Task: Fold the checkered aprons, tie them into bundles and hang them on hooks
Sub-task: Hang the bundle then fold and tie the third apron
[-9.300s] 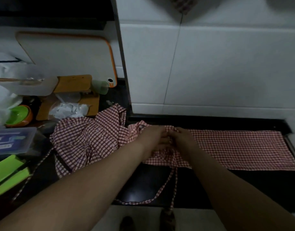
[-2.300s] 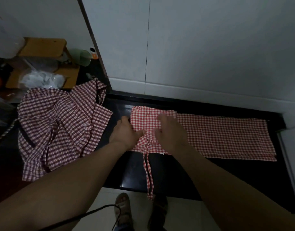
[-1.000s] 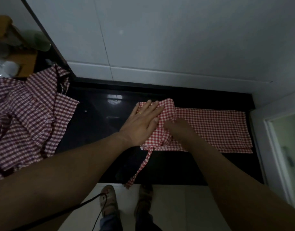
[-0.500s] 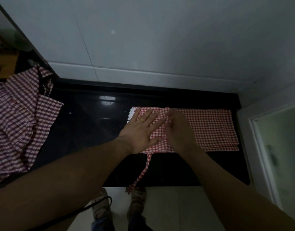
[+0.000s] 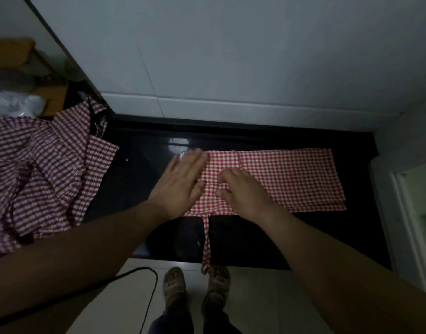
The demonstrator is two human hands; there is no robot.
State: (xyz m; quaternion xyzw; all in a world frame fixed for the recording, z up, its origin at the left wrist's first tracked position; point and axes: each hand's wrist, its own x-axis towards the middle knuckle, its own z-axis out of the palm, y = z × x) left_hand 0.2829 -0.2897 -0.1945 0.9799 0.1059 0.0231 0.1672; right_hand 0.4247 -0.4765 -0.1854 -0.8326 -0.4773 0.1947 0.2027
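Note:
A red-and-white checkered apron (image 5: 291,179) lies folded into a long strip on the black counter (image 5: 139,165). My left hand (image 5: 180,186) rests flat, fingers spread, on its folded left end. My right hand (image 5: 243,191) presses flat on the cloth just to the right of it. The apron's tie strap (image 5: 206,239) hangs from the strip's front edge over the counter edge. A heap of other checkered aprons (image 5: 45,174) lies crumpled at the left.
White tiled wall (image 5: 231,56) rises right behind the counter. A wooden rack (image 5: 12,56) and plastic bags (image 5: 12,104) sit at the far left. A black cable (image 5: 144,285) and my sandalled feet (image 5: 195,288) are on the pale floor below.
The apron's left end has been folded over onto the strip and both hands have flattened on it. My left hand has slid towards the left edge. The strap now hangs straight down.

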